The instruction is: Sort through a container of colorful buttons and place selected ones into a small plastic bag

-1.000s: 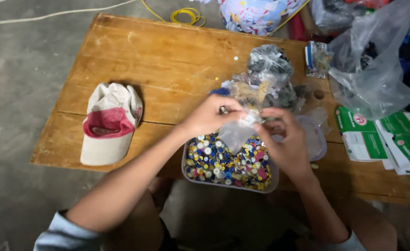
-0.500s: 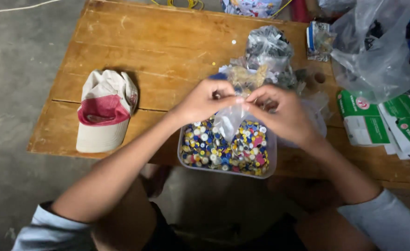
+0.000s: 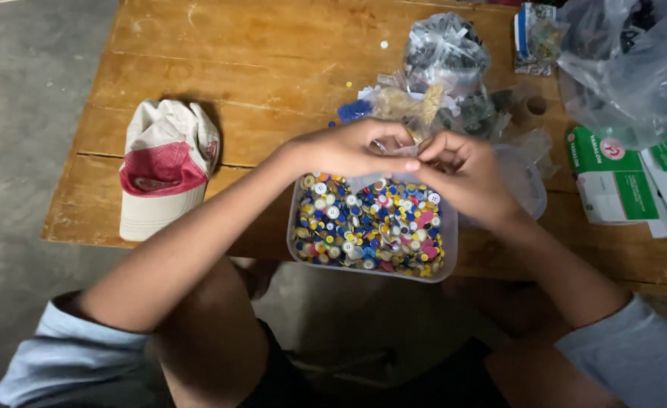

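My left hand and my right hand meet above a clear plastic tub filled with many small coloured buttons. Both hands pinch a small clear plastic bag by its top edge; the bag hangs over the far side of the tub. What the bag contains cannot be made out. The tub sits at the near edge of the wooden table, partly over the edge above my lap.
A white and red cap lies at the table's left. Behind the hands is a heap of clear bags with small items. A large clear bag and green-and-white boxes lie at the right. Bare concrete floor is at left.
The small bag hung open and lower between my hands before; now my fingers are drawn together along its top edge. The view has shifted closer to the table.
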